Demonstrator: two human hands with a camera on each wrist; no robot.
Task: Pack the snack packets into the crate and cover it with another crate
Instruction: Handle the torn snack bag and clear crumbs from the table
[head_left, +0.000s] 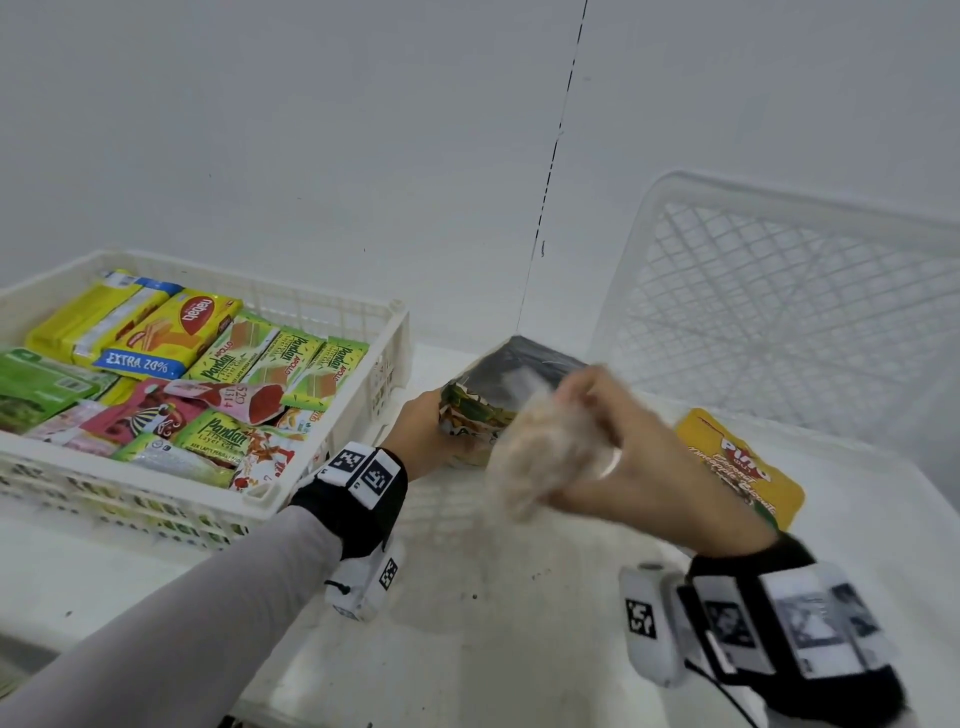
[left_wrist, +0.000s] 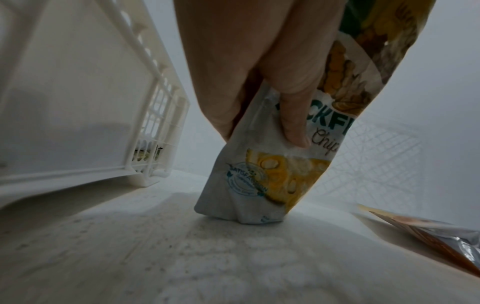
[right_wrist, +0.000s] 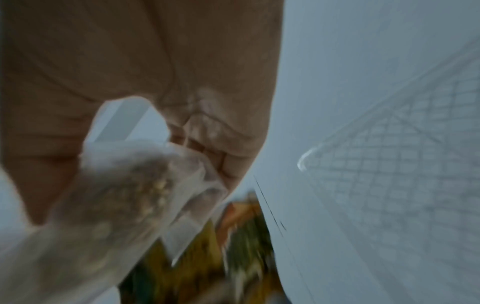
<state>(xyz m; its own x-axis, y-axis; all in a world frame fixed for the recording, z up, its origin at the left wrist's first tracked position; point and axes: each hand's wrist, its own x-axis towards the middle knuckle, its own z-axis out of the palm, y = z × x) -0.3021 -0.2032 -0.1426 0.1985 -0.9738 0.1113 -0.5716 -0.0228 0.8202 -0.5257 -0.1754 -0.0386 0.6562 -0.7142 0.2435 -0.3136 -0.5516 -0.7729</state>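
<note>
White table (head_left: 467, 623) – crate (head_left: 363, 374) holding snack packets (head_left: 228, 364), second crate (head_left: 779, 291) unfilled

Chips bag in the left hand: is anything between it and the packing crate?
Only the crate's near side wall. The left hand holds the chips bag upright on the table just outside it, so it must lift over the rim.

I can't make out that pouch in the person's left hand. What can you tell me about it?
The chips pouch is a glossy stand-up bag, white at its base with yellow fruit artwork and partly hidden lettering ending in "Chips"; its back looks dark in the head view. The left hand grips it by one side. It stands tilted, its bottom corner on the white table, beside the filled crate.
</note>
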